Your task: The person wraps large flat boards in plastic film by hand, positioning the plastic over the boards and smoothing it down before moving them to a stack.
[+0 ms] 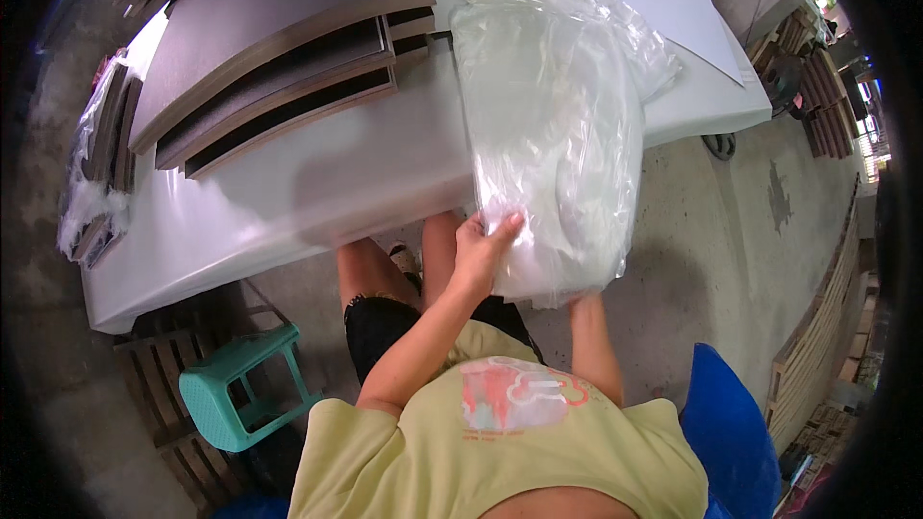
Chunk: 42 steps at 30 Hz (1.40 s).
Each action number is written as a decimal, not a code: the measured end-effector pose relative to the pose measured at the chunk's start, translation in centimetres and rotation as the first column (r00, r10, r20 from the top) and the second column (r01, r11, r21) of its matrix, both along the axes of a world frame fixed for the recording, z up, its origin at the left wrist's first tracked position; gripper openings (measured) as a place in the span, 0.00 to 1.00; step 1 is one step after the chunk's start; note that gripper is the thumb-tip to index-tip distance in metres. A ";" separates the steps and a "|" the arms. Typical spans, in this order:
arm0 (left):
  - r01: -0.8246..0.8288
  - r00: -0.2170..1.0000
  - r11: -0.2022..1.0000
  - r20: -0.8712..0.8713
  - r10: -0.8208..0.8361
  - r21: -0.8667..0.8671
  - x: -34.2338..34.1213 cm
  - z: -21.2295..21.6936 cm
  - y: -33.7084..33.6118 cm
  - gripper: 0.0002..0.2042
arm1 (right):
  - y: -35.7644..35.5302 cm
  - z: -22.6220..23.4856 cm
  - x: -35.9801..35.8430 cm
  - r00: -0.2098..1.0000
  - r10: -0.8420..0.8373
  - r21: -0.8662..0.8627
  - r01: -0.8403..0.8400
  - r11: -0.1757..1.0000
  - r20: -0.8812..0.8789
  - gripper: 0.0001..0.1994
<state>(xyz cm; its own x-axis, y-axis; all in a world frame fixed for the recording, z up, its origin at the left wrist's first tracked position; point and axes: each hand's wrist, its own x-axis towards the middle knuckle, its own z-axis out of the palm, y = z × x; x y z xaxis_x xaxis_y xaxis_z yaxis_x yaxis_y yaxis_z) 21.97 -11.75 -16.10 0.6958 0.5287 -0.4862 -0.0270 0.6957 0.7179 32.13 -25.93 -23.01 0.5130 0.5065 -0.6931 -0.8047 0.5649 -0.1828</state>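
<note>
A large bundle of clear plastic bags [548, 135] lies over the front edge of the white-covered table [385, 149], its near end hanging out towards me. My left hand [486, 245] grips the left side of this near end, thumb on top and fingers underneath. Under the near right corner goes my right hand [586, 300]; the plastic covers its fingers, so I cannot see how they are placed.
Dark flat panels [288, 29] are stacked at the table's left, beside a plastic-wrapped bundle [96, 163]. A white sheet [673, 10] lies at the far right. A green stool [236, 389] stands at lower left on a wooden pallet [178, 351]. Something blue [731, 428] is at my right.
</note>
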 end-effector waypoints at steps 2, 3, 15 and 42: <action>-0.012 1.000 1.000 -0.013 0.012 -0.020 0.5 0.3 0.5 0.19 | -1.4 0.2 0.0 0.999 -0.039 -0.068 0.038 0.997 -0.015 0.22; -0.023 1.000 1.000 0.002 0.023 0.012 0.5 0.3 0.5 0.20 | -2.3 0.5 -0.1 0.995 -0.091 -0.155 0.096 0.983 0.034 0.22; -0.091 0.993 0.981 0.091 0.076 0.171 3.1 -2.9 -0.7 0.24 | 9.6 12.4 0.3 -0.275 0.913 -0.760 0.509 0.404 0.301 0.41; 0.024 0.998 0.966 0.052 -0.039 0.259 4.1 -2.5 2.7 0.20 | 13.0 11.2 1.2 -0.148 0.964 -0.776 0.571 0.266 0.222 0.19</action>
<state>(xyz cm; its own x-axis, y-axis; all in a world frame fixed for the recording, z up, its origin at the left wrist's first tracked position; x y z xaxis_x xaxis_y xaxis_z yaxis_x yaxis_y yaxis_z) 26.03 -9.08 -18.63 0.7365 0.6085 -0.2956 -0.0535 0.4880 0.8712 33.35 -12.95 -11.82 0.7732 0.6208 0.1295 0.5890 -0.6273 -0.5095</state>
